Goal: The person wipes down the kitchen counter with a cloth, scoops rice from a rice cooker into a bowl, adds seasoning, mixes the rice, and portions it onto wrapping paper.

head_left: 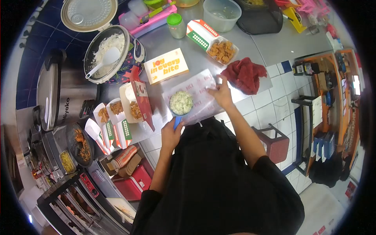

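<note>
My left hand [171, 134] is closed round the blue handle of a scoop [177, 122] at the table's near edge. Rice with green flecks [181, 103] fills the scoop's bowl, which is over a printed sheet of wrapping paper [199, 92]. On the paper's right side rests my right hand [220, 94], thumb and fingers apart. Just beyond that hand lies a crumpled dark red cloth [244, 75]. Behind the paper is a closed white box with orange lettering [166, 65]. An open carton holds fried pieces [222, 51] farther back.
A rice cooker [131, 55] with a white paddle [107, 60] stands at the back left. Several food cartons [117, 129] line the left side. A green-lidded jar [176, 26] and a clear tub [222, 15] stand at the back. A stool [272, 143] is on the right floor.
</note>
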### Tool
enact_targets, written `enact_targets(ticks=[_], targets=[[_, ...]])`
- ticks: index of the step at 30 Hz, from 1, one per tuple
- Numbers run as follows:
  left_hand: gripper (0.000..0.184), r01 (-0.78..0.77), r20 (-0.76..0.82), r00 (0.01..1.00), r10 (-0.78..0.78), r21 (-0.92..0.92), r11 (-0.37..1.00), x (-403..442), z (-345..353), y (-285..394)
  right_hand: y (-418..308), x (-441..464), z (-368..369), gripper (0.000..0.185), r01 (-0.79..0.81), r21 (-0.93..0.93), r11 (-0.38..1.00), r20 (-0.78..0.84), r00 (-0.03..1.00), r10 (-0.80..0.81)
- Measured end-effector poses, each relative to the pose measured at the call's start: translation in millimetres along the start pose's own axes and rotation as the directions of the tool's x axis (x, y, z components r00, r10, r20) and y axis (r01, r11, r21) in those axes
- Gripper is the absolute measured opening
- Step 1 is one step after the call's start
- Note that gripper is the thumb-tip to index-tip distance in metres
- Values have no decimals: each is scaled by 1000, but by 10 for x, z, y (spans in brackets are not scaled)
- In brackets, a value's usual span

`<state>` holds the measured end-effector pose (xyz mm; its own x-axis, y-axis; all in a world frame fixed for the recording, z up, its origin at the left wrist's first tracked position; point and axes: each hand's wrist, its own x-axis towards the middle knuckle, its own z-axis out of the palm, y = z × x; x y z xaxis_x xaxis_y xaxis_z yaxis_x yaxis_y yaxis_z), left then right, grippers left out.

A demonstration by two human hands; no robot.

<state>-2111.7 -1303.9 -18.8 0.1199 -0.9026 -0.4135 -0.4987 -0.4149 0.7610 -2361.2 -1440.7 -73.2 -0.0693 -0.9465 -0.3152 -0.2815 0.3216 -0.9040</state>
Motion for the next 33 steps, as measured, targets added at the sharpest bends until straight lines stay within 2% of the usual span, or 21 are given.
enact_targets(ticks=[2,3,4,5,6,7,9,10,12,13,16,18,19,20,21,22,24,25,27,28,33], targets=[[40,-202,-134,963,234,220,955,112,117,-166,-102,-28,-72,81,-14,41,999,-18,1000,15],[40,-196,-144,962,231,222,955,135,158,-220,-144,-34,-126,84,-26,83,996,-42,999,30],[43,-219,-185,946,265,234,947,183,197,-261,106,-35,-160,82,20,100,995,-60,998,-14],[45,-241,-229,927,298,246,939,226,217,-265,271,-110,-267,77,18,-117,993,-58,998,-25],[45,-165,-186,958,216,257,952,227,194,-190,401,-224,-361,73,18,-331,943,-52,998,-38],[45,-153,-201,958,206,250,956,223,187,-132,485,-364,-396,60,70,-268,961,-5,997,-74],[43,-120,-207,962,178,264,957,201,189,-75,475,-568,-411,45,-249,18,968,219,946,239],[43,-117,-208,962,176,267,957,195,204,-83,458,-573,-372,45,-250,19,968,222,945,239],[40,-148,-225,955,195,213,966,208,261,-141,382,-542,-271,33,-210,167,963,82,977,199],[40,-148,-221,955,197,219,964,214,295,-209,338,-498,-252,33,-213,173,962,80,976,202],[39,-242,-198,939,280,195,950,227,351,-339,153,-295,-213,28,-37,148,988,44,999,30],[37,-195,-320,902,289,295,936,142,337,-201,-50,-240,-234,28,-55,91,994,41,998,51],[37,-198,-314,904,290,294,935,103,325,-120,-119,-232,-239,27,-78,24,997,50,996,77],[38,-174,-300,908,294,368,913,42,296,6,-121,-209,-211,27,-83,22,996,49,995,82],[39,-147,-291,910,294,438,887,-7,288,88,-117,-176,-177,27,1,13,1000,29,1000,-1],[39,-141,-295,911,289,434,890,-44,316,126,-106,-160,-158,26,86,2,996,14,996,-86],[49,-290,-241,806,541,636,715,-109,412,186,-67,-145,-146,27,59,-43,997,26,998,-58],[49,-280,-250,807,535,635,720,-151,464,192,-49,-137,-135,27,30,-83,996,29,999,-27],[63,-299,-170,777,606,747,594,-230,547,209,32,-152,-133,26,10,-73,997,8,1000,-9],[65,-308,-161,781,604,741,597,-239,558,204,78,-158,-138,25,-15,-59,998,-24,1000,14],[62,-304,-139,774,618,774,555,-212,538,183,198,-142,-159,24,-27,3,1000,-52,998,27]])
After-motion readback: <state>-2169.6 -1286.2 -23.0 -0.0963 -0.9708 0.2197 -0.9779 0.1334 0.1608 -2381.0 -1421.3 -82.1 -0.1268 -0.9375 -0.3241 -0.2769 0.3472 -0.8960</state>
